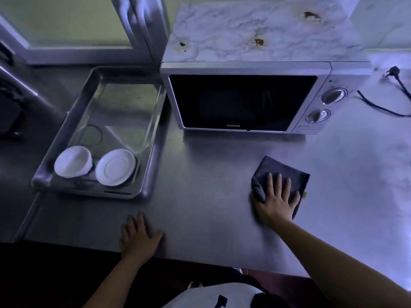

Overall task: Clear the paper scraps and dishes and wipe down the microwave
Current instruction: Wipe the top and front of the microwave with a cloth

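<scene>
Right hand fingers spread flat on dark cloth on steel counter before closed microwave, left hand flat, holding nothing, by near edge, bowl and plate in tray left, bare counter between.

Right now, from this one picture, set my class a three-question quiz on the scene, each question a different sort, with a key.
1. True or false: the microwave door is shut.
2. Which hand presses flat on the cloth? A left, B right, C neither.
3. Fill in: the bowl and the plate lie in the ____.
Key: 1 true; 2 B, the right hand; 3 tray.
</scene>
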